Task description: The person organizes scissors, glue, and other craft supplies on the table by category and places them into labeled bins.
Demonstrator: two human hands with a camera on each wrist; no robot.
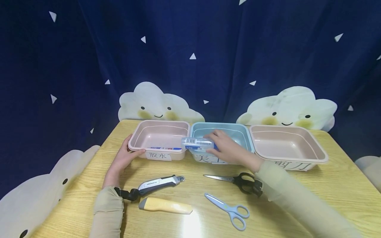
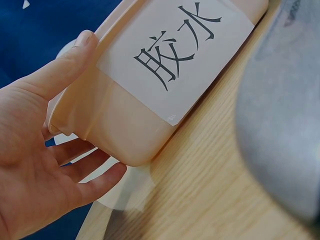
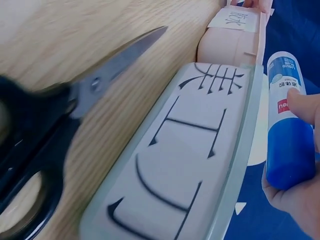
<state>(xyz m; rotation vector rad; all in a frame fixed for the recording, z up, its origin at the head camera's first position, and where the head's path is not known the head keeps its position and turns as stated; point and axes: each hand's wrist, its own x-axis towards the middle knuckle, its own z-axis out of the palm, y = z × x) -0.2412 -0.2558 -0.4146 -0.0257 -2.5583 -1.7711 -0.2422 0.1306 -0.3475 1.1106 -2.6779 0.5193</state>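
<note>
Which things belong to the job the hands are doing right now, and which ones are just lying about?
In the job right now:
glue bottle, held by the right hand
left pink bin, held at its corner by the left hand

Just lying or standing about, in neither hand:
black scissors
blue scissors
white-and-black cutter
yellow cutter
blue bin
right pink bin

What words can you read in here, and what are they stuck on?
"胶水": left pink bin
"美工刀": blue bin
"剪刀": right pink bin
"LIQUID GLUE", "液体胶", "deli": liquid glue bottle
Too small to read: the bottle's other print, the grey-and-white utility knife's label, and anything on the blue item inside the left pink bin.
</note>
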